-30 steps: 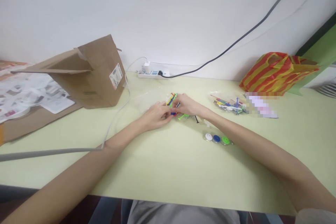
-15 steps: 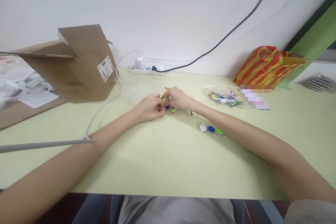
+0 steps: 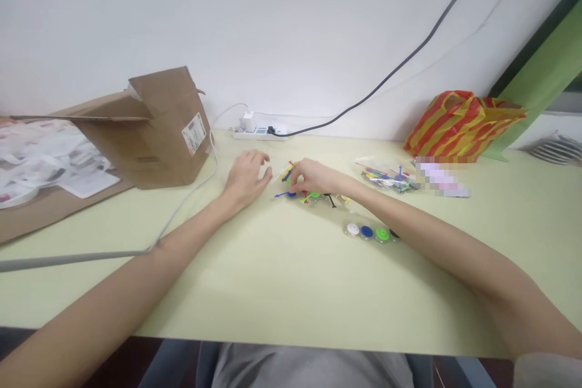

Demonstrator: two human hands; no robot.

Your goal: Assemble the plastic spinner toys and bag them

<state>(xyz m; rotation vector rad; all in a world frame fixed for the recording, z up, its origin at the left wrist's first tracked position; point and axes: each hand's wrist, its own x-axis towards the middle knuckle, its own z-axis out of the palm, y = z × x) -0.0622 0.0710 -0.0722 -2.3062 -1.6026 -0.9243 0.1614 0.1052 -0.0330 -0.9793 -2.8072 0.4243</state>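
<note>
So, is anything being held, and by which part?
The left hand holds nothing; the right hand has fingertips among coloured plastic sticks; any hold unclear.

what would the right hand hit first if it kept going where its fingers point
Likely the blue plastic hub with a thin blue rod, just past the fingers of the right hand; depth is unclear, they may already touch.

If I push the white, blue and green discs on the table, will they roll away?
The discs probably will not roll: they lie flat, and clear plastic seems to join them. They look like light plastic, so a small push would likely slide them together over the smooth table.
</note>
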